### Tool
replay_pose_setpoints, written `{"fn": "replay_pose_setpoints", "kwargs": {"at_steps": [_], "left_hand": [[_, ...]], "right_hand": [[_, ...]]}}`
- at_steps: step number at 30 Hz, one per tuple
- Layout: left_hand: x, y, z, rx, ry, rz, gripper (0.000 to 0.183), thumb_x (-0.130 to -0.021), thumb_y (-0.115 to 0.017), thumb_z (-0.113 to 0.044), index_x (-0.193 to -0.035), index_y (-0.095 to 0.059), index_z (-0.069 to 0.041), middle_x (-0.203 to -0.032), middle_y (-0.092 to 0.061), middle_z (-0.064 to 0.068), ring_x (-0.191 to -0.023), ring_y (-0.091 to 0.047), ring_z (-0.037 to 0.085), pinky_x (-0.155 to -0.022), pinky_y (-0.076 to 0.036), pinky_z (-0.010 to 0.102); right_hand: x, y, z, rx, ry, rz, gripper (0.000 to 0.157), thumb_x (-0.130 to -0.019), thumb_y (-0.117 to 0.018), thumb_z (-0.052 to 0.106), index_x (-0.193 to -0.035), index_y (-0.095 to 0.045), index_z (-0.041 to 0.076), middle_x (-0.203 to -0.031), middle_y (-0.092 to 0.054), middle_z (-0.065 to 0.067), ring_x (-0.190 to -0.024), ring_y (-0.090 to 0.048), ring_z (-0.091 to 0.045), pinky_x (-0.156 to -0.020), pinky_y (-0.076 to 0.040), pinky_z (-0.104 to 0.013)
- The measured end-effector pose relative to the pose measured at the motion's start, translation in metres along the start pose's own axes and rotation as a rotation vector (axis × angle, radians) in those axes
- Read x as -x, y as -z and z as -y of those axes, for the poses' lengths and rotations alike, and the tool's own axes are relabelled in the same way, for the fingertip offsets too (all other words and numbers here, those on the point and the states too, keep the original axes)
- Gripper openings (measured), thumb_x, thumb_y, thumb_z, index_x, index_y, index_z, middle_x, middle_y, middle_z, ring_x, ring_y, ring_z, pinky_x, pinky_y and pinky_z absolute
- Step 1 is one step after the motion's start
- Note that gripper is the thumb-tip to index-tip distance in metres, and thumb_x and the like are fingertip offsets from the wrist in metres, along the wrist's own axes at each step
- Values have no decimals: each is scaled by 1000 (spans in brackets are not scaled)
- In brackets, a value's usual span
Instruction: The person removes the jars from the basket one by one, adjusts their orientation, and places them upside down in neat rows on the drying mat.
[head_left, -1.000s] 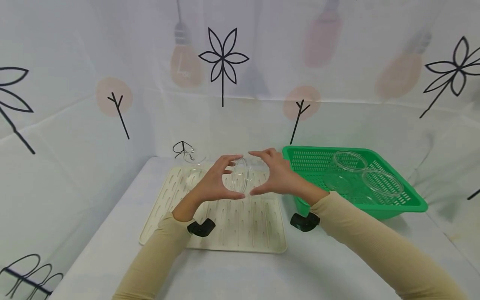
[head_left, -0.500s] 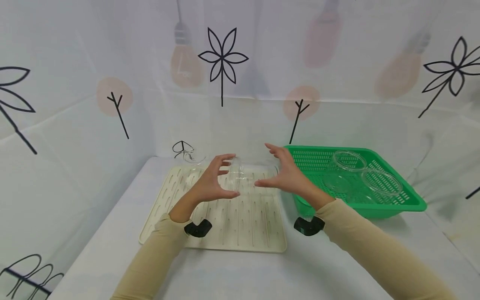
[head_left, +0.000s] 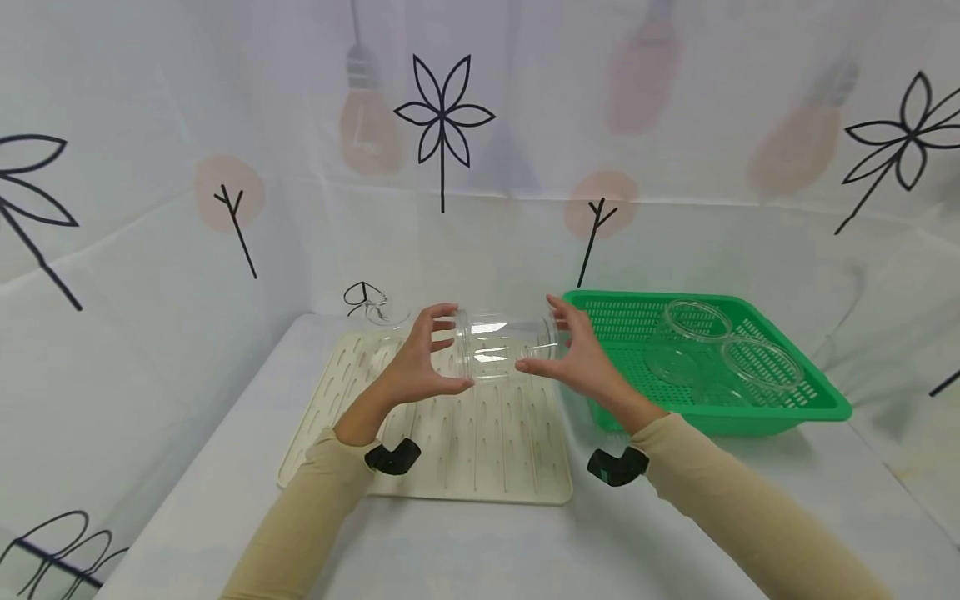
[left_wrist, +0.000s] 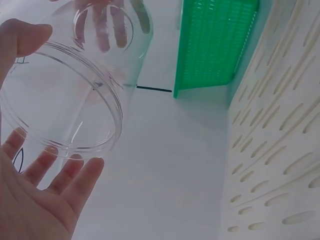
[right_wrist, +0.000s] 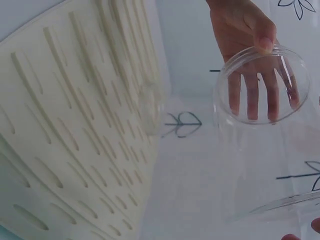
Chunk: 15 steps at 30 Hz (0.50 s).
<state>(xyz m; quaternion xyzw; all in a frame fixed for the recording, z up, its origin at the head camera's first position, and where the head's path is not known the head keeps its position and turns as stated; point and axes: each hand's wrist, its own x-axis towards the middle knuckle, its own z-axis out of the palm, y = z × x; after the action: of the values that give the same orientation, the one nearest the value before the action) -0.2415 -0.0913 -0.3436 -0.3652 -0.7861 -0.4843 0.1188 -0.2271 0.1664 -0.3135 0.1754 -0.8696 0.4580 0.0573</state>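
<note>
A clear jar [head_left: 501, 343] lies on its side in the air over the ribbed cream drying tray [head_left: 472, 467]. My left hand [head_left: 418, 362] grips it round the ringed mouth, thumb on one side and fingers spread on the other, as the right wrist view also shows. At the base end my right hand [head_left: 583, 354] holds it, its thumb lying across the near side. Looking into the open mouth [left_wrist: 119, 117] in the left wrist view, I see the right hand's fingers [left_wrist: 100, 30] through the clear wall. Only fingertips [right_wrist: 290, 237] of the right hand show in its own wrist view.
Another clear jar [head_left: 387, 317] stands toward the tray's back left, partly hidden by my left hand. To the right sits a green plastic basket [head_left: 795, 414] holding clear jars [head_left: 697, 321]. A patterned white cloth [head_left: 510, 250] hangs behind the table.
My right hand has moved right, away from the left, to the jar's base end. The left hand has shifted slightly left, and the jar now shows side-on.
</note>
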Motion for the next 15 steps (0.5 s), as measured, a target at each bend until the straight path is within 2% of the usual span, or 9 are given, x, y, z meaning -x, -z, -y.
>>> {"fn": "replay_pose_setpoints", "kwargs": {"at_steps": [3,8,15], "left_hand": [[1,0,1,5,1,-13,95,-68,-82,-13,-140,-19,-9,-141,-26,9,-123,-38,30,-94,-44,42],[0,0,-2,28,52,-11,96,-68,-81,-8,-140,-17,-8,-141,-25,12,-125,-38,32,-94,-43,42],[0,1,-7,71,116,-19,98,-70,-80,-4,-141,-13,-9,-144,-19,12,-128,-35,35,-95,-42,44]], "right_hand": [[1,-2,-2,-25,-12,-11,102,-71,-81,35,-149,-17,16,-141,-24,-17,-128,-28,-34,-98,-33,-55],[5,-8,-4,-69,-48,-21,102,-72,-80,32,-149,-15,14,-141,-24,-19,-127,-30,-38,-95,-37,-56],[9,-16,-13,-175,-100,-36,99,-74,-79,27,-147,-16,7,-143,-25,-20,-128,-30,-40,-102,-30,-53]]}}
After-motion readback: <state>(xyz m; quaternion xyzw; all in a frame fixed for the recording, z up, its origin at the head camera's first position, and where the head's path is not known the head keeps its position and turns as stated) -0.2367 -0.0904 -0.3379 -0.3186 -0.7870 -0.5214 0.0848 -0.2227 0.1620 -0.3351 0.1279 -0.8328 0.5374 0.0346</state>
